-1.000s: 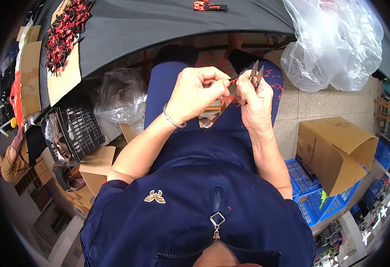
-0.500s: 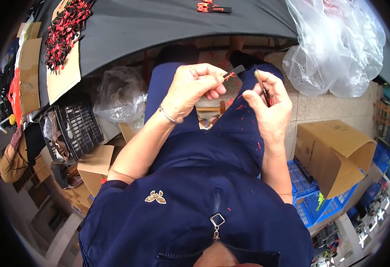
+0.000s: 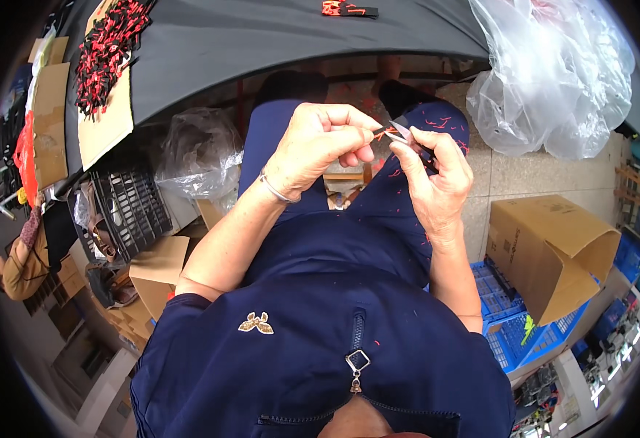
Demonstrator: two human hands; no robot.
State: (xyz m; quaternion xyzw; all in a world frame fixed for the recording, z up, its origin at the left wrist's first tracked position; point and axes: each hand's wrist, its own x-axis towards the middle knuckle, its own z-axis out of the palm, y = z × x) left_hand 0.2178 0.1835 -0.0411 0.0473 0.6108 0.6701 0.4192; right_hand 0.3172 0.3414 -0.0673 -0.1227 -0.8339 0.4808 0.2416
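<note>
Between the thumb and fingers of my left hand (image 3: 324,142) is pinched a small black strip (image 3: 382,133) with red thread ends. My right hand (image 3: 440,175) is closed around a pair of thread snips (image 3: 400,136), its blades pointing left. The blades are at the strip's red threads, close to my left fingertips; whether they touch the threads is too small to tell. Red thread bits (image 3: 437,120) lie scattered over my right trouser leg.
Ahead is a table with a black cover (image 3: 261,47). On it are a heap of black-and-red pieces (image 3: 108,62) on cardboard and a small bunch (image 3: 349,9). Clear plastic bags (image 3: 553,80) hang at right, above a cardboard box (image 3: 546,255) on blue crates (image 3: 513,339). Another person (image 3: 24,259) is far left.
My right hand has moved left and brought the snips to the strip in my left hand. My left hand has stayed nearly in place.
</note>
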